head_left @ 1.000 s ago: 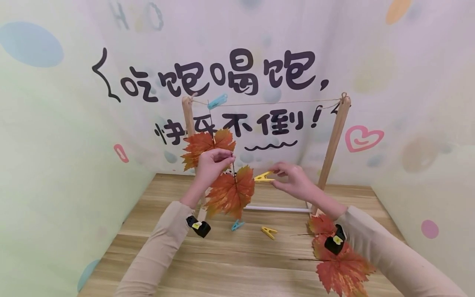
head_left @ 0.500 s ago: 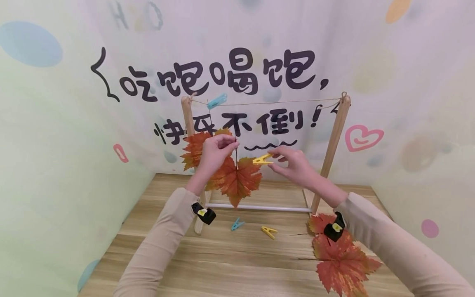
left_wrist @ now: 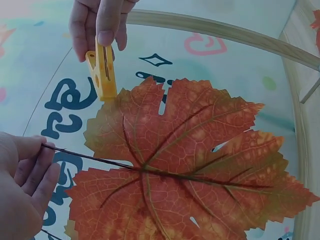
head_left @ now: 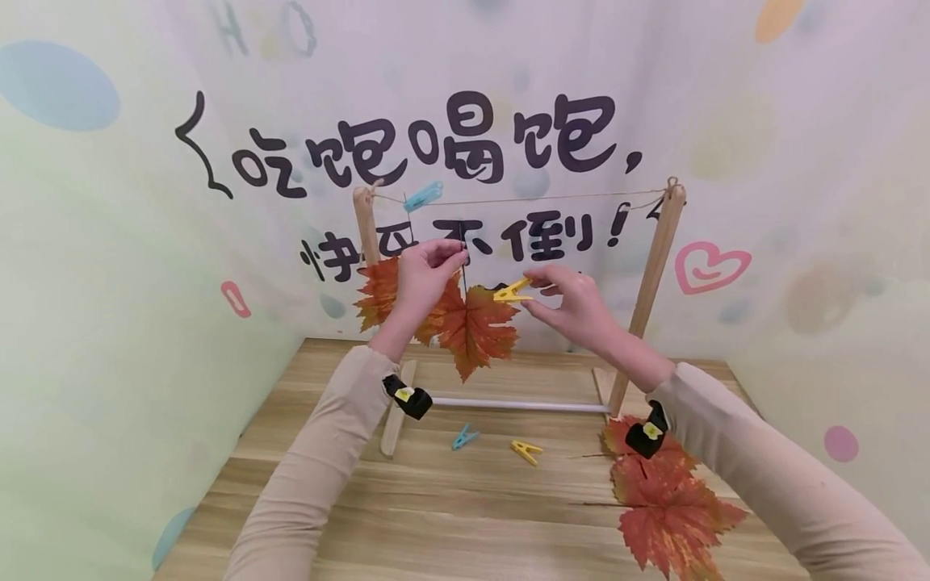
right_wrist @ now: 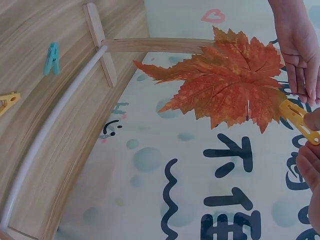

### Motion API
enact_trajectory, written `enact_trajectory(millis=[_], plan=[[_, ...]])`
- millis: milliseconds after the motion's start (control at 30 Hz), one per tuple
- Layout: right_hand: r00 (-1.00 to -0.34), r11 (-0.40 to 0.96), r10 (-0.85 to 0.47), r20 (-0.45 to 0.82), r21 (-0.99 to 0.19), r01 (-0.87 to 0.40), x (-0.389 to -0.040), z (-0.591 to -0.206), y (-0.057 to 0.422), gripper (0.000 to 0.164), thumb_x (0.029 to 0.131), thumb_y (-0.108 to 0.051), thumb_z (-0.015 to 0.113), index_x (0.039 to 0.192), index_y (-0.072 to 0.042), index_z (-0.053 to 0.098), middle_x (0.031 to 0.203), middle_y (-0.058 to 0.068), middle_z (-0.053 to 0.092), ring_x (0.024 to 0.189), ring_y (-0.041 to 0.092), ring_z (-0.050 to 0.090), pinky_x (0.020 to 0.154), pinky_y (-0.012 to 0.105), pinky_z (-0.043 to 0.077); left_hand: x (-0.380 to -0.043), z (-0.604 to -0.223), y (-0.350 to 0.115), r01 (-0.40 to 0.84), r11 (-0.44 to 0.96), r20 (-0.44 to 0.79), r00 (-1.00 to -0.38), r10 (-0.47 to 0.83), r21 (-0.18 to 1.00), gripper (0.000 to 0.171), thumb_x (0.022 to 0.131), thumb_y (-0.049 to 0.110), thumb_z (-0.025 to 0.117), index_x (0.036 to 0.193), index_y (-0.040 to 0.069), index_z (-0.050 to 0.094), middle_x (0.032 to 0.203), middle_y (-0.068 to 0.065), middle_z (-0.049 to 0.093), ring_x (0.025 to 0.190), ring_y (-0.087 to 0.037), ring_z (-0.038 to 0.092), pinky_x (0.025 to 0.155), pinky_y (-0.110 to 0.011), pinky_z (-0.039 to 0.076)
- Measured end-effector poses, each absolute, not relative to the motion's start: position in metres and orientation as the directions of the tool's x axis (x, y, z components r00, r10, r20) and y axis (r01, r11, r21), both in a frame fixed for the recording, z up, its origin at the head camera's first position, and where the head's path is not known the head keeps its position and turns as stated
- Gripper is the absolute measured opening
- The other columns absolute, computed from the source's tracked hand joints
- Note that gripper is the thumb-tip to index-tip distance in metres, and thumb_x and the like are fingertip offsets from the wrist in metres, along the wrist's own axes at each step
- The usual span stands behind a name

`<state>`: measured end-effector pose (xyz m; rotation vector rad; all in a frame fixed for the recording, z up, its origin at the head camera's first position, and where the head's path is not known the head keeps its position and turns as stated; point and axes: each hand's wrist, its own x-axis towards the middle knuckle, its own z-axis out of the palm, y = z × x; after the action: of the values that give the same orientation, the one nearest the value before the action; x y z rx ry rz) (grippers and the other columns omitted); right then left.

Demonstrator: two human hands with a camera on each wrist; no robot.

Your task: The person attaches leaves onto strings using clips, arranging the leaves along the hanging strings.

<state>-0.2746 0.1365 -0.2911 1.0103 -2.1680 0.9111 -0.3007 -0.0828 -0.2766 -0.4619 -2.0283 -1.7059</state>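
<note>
Left hand (head_left: 427, 273) pinches dark stem (left_wrist: 100, 159) of orange-red lobed leaf (head_left: 475, 335), held above counter (head_left: 450, 516) toward far edge; right hand (head_left: 574, 303) pinches yellow plastic clothespin (head_left: 512, 291). Likely pre-clipping; next calls for stem meeting thin tan twine (head_left: 552, 197).

Both arms (head_left: 301, 464) are stretching forward and angling inward. Left hand (head_left: 425, 274) is pinching, basically facing the right hand (head_left: 574, 307), which is pinching too, a gap showing between them.
</note>
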Motion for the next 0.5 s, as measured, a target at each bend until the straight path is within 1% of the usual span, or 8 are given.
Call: enact_trajectory(millis=[167,267,433,500], plan=[[-0.518,0.485,-0.415,0.748,-0.299,-0.822,-0.277,-0.289,0.137,0.03,0.073,0.002,0.072,0.1,0.006,0.06,0.093,0.015,0.063,0.083,0.025,0.06,0.07,0.032,0.053,-0.304,-0.271,-0.076,0.543,0.173,0.557,-0.829,-0.045,0.822,0.019,0.08,0.005,0.067,0.093,-0.008,0.067,0.09,-0.02,0.067,0.072,-0.008,0.063,0.068,-0.018,0.051],[-0.501,0.488,-0.414,0.76,-0.279,-0.827,-0.279,-0.286,0.136,0.03,0.074,0.002,0.071,0.1,0.005,0.059,0.094,0.014,0.06,0.084,0.025,0.058,0.068,0.032,0.053,-0.305,-0.267,-0.073,0.541,0.157,0.555,-0.83,-0.057,0.826,0.017,0.08,0.002,0.067,0.094,-0.008,0.067,0.091,-0.019,0.067,0.074,-0.01,0.063,0.07,-0.019,0.051],[-0.522,0.487,-0.397,0.755,-0.308,-0.817,-0.28,-0.275,0.133,0.03,0.075,0.001,0.07,0.103,0.006,0.058,0.097,0.016,0.06,0.087,0.024,0.058,0.068,0.033,0.054,-0.307,-0.261,-0.069,0.542,0.152,0.555,-0.829,-0.068,0.827,0.017,0.079,0.0,0.067,0.095,-0.007,0.067,0.093,-0.019,0.067,0.08,-0.017,0.065,0.07,-0.02,0.051],[-0.524,0.483,-0.388,0.758,-0.317,-0.816,-0.28,-0.271,0.131,0.031,0.075,0.002,0.07,0.104,0.007,0.058,0.098,0.018,0.061,0.087,0.024,0.059,0.068,0.035,0.054,-0.309,-0.259,-0.069,0.532,0.15,0.546,-0.834,-0.08,0.834,0.019,0.079,0.001,0.067,0.096,-0.007,0.067,0.094,-0.018,0.067,0.082,-0.018,0.065,0.071,-0.02,0.051]])
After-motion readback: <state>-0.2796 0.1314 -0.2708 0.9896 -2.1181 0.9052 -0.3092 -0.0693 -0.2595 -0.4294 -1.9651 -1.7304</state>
